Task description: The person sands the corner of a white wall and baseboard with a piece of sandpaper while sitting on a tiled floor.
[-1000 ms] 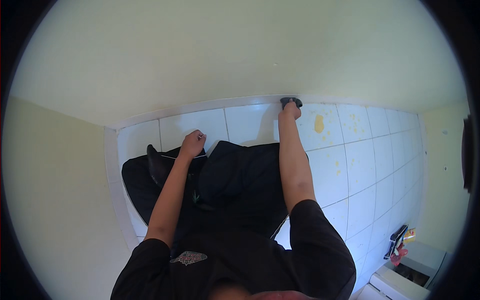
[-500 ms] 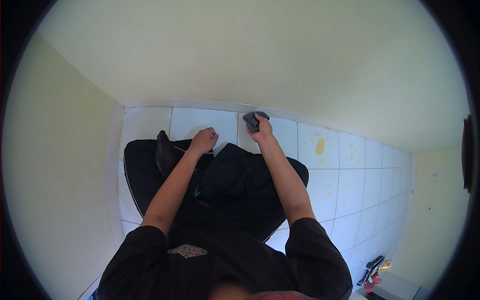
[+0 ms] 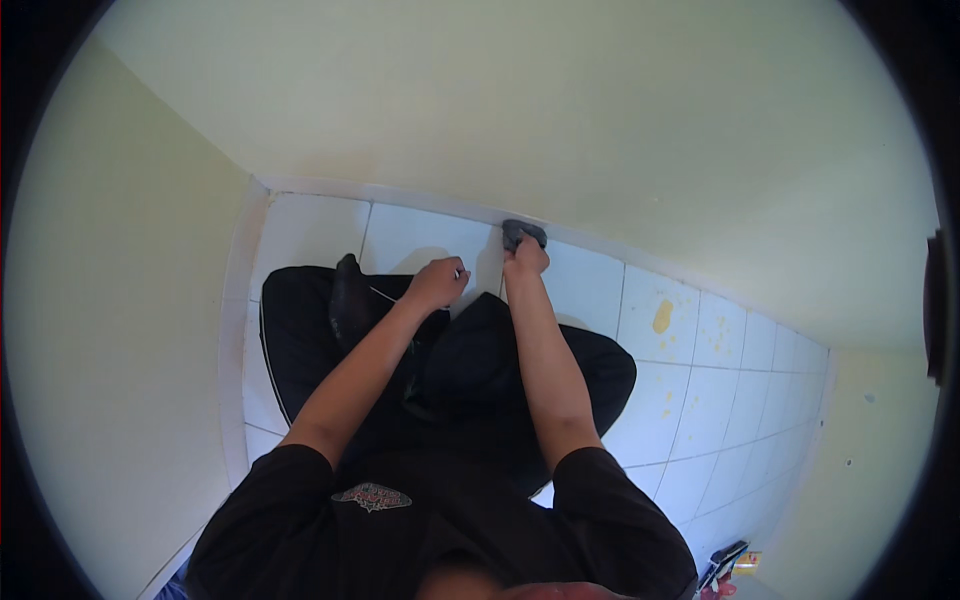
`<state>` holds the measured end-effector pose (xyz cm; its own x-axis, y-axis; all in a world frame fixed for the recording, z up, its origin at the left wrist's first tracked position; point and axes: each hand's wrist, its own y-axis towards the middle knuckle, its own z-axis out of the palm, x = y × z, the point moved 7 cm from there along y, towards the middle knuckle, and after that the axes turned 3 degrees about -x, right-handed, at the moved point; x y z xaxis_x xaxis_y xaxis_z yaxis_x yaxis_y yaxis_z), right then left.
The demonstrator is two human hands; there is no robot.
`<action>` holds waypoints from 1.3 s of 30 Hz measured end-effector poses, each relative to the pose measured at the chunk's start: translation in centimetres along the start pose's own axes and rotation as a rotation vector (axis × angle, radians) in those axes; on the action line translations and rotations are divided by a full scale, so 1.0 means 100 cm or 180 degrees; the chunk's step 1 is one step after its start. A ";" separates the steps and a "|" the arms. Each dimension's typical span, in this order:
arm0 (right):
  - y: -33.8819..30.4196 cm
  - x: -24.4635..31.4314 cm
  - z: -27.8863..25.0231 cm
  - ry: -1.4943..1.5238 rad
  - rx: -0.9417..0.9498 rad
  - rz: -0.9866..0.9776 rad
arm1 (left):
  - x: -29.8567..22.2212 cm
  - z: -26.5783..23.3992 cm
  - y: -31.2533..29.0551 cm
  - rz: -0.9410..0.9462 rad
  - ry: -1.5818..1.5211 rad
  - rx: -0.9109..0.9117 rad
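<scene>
My right hand [image 3: 530,258] grips a crumpled dark grey cloth [image 3: 518,232] against the foot of the wall, where the white skirting meets the floor. To its left, my left hand [image 3: 438,285] is closed in a loose fist above the tiles, just past my dark trousers. A small pale spot [image 3: 458,273] shows at its curled fingers; what it holds, if anything, I cannot make out. Beside the left wrist a thin white line [image 3: 383,294] crosses the dark fabric. My foot in a black sock [image 3: 348,300] lies left of that forearm.
White floor tiles [image 3: 580,285] run along the cream wall [image 3: 500,100], with a corner at left. Yellowish stains [image 3: 662,317] mark tiles to the right. Several small items, including a red one [image 3: 727,590], lie at the lower right. A dark object [image 3: 935,308] is at the right rim.
My right hand has turned over with the cloth, knuckles now up, and presses it to the skirting. My left fist sits closer to it. The whole view has shifted slightly.
</scene>
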<state>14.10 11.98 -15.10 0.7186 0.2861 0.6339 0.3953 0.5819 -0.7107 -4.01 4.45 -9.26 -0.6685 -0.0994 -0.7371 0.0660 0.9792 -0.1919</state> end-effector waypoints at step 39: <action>0.000 0.008 0.006 0.0046 0.0193 0.0088 | -0.009 0.006 0.012 0.0115 0.0071 -0.0001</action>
<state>14.34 12.66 -14.45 0.7370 0.2920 0.6095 0.3399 0.6192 -0.7078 -2.85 5.58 -9.17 -0.6821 -0.0599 -0.7288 0.0901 0.9821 -0.1651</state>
